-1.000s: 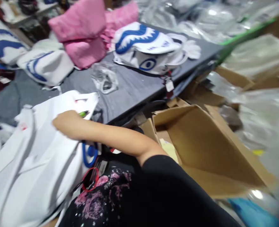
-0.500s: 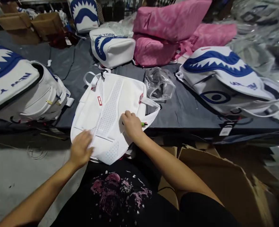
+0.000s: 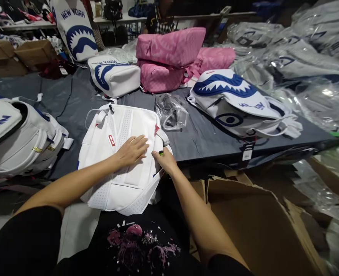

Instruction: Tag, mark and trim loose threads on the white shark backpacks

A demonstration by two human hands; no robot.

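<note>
A white backpack (image 3: pixel 100 153) lies at the table's front edge with its straps and dotted back panel facing up. Flat on the panel, right of a small red label (image 3: pixel 111 140), rests my left hand (image 3: pixel 132 150), fingers spread and holding nothing. My right hand (image 3: pixel 165 159) is at the bag's right side, beside the strap, its fingers closed around a small tool with a green part (image 3: pixel 161 153). Most of that tool is hidden in the hand. Beyond the bag's top right corner lies crumpled clear plastic (image 3: pixel 172 111).
White-and-blue backpacks stand right (image 3: pixel 229 103), left (image 3: pixel 17 145) and behind (image 3: pixel 114 76). Pink bags (image 3: pixel 169 48) are stacked at the back. Plastic-wrapped bags (image 3: pixel 301 61) fill the right. An open cardboard box (image 3: pixel 244 218) is below the table edge. A person (image 3: pixel 159 19) is beyond the table.
My left hand has moved from the backpack's lower left edge onto its back panel. My right hand has shifted to the bag's right side by the strap. The view has turned rightward.
</note>
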